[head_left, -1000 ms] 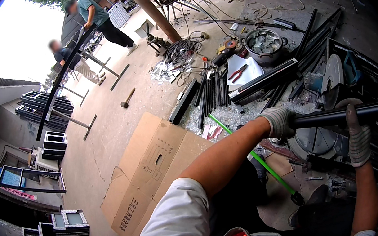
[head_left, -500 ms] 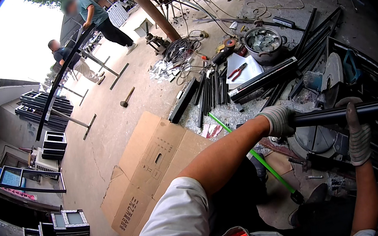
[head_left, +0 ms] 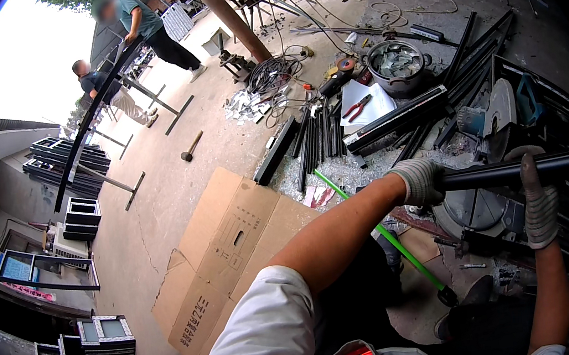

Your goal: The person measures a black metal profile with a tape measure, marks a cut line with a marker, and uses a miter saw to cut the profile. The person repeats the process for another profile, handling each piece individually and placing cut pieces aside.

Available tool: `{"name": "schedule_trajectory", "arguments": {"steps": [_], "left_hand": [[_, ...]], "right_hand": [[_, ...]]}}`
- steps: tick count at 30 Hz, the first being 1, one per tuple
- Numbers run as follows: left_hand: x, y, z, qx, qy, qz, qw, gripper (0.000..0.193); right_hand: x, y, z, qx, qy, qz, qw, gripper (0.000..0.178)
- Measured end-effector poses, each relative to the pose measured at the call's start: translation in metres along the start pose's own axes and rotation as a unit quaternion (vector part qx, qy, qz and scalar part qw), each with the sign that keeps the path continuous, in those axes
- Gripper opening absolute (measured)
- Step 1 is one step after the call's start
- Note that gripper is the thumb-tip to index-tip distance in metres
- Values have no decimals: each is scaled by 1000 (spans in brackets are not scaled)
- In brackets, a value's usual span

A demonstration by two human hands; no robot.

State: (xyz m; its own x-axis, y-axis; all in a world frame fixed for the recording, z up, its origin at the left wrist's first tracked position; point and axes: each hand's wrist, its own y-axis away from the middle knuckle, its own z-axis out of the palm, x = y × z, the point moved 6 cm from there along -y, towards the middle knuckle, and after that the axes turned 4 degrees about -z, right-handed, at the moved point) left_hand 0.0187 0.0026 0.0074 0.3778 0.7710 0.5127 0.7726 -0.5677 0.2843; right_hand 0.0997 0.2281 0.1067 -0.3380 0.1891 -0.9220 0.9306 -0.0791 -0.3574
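Note:
Both hands wear pale knitted work gloves. My left hand [head_left: 419,182] is closed round the left end of a black metal profile [head_left: 478,176]. Farther along the same bar, my right hand [head_left: 541,208] grips it, with a finger across its front face. The bar lies about level over the round grey base [head_left: 474,208] of a cut-off saw; whether it rests on the base I cannot tell. Just beyond my right hand stands the saw's disc [head_left: 502,108], with its blue handle [head_left: 528,98] beside it.
Black profile offcuts [head_left: 322,133], red-handled pliers [head_left: 357,108] and a metal pot [head_left: 395,66] of glass pieces lie beyond. A green rod [head_left: 386,236] slants near my legs. Flattened cardboard [head_left: 234,234] and a mallet [head_left: 191,146] are left. Two people hold a long black bar [head_left: 86,121] far off.

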Motion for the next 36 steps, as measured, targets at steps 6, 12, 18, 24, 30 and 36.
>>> {"name": "schedule_trajectory", "arguments": {"steps": [6, 12, 18, 24, 30, 36], "left_hand": [[1, 1, -1, -5, 4, -5, 1000, 32], [1, 1, -1, -20, 20, -16, 999, 34], [-1, -1, 1, -21, 30, -16, 999, 38], [2, 0, -1, -19, 24, -15, 999, 36], [3, 2, -1, -13, 17, -7, 1000, 34], [-1, 0, 1, -4, 13, 1, 1000, 35]], "right_hand": [[2, -1, -2, 5, 13, -10, 1000, 37], [1, -1, -3, -2, 21, -14, 1000, 35], [-3, -1, -1, -2, 19, -19, 1000, 34], [-1, -2, -2, -6, 17, -25, 1000, 34], [-2, 0, -1, -1, 16, -13, 1000, 35], [1, -1, -2, -5, 15, -29, 999, 34]]}}
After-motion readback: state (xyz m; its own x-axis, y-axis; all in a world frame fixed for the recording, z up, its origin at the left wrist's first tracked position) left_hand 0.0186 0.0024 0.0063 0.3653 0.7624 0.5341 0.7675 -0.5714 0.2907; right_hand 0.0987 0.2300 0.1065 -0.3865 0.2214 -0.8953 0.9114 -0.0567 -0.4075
